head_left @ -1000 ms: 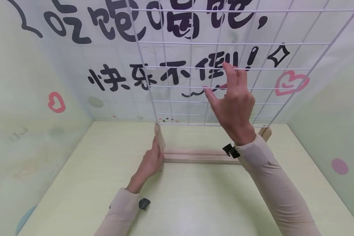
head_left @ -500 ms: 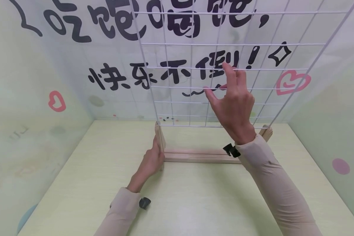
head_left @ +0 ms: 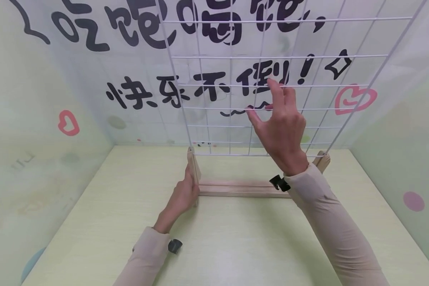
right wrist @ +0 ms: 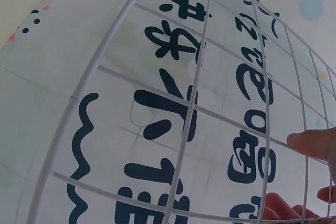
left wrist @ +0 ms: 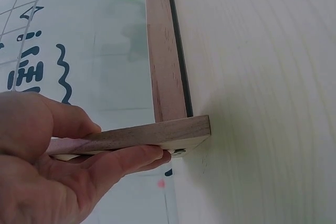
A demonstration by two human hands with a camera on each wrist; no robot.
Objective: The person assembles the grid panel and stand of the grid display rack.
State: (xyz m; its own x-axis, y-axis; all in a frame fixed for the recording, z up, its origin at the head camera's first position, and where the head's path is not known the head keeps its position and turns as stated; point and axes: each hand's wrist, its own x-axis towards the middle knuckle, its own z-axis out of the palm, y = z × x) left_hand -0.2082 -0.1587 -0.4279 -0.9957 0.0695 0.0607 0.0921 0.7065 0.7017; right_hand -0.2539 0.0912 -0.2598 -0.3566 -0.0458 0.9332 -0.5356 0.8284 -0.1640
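A white wire grid panel [head_left: 230,57] stands upright, its lower corners at the two wooden side pieces of a frame. My left hand [head_left: 180,196] grips the left side piece [head_left: 194,169]; in the left wrist view, thumb and fingers pinch the wooden board [left wrist: 157,134] from opposite faces. A wooden crossbar [head_left: 243,190] joins it to the right side piece [head_left: 321,161], which my right forearm partly covers. Higher up, my right hand [head_left: 286,127] holds the panel by its wires, fingers bent around them. Only its thumb [right wrist: 315,144] and some fingertips show in the right wrist view.
The frame rests on a pale wood-grain table [head_left: 228,242]. Behind it rises a white wall sheet [head_left: 139,131] with black lettering and pink hearts; similar panels [head_left: 407,167] close both sides. Both wrists wear small black devices [head_left: 280,182].
The panel's upper wires have sunk slightly in the head view and its tilt has shifted a little. My right hand has moved slightly down with it. My left hand has kept its place.
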